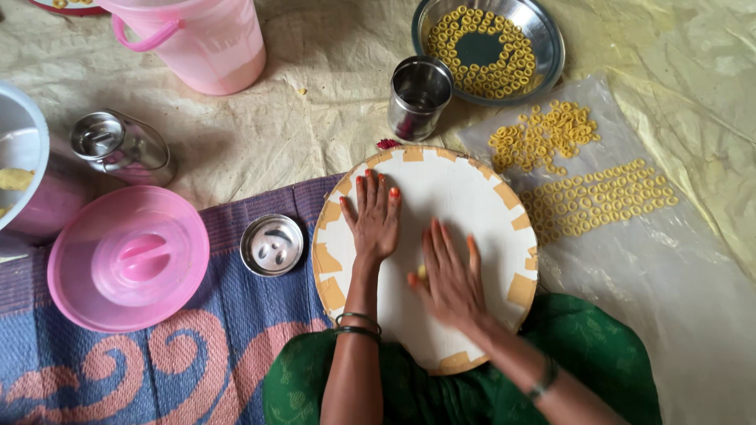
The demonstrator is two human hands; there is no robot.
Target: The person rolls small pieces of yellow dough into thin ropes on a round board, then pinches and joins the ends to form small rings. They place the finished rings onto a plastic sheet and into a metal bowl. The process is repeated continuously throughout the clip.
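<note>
A round white board (457, 189) with tan taped edges rests on my lap over green cloth. My left hand (373, 219) lies flat on the board's left part, fingers together and pointing away from me. My right hand (449, 275) lies flat on the board's middle, slightly blurred, with a bit of yellow dough (421, 272) showing under the palm by the thumb. Small yellow dough rings (594, 198) lie in rows on a clear plastic sheet (661, 267) to the right of the board.
A steel plate (543, 35) with more rings and a steel cup (419, 94) sit beyond the board. To the left are a small steel lid (272, 244), a pink lid (130, 256), a steel can (122, 145), a pink bucket (201, 39) and a bowl (20, 157).
</note>
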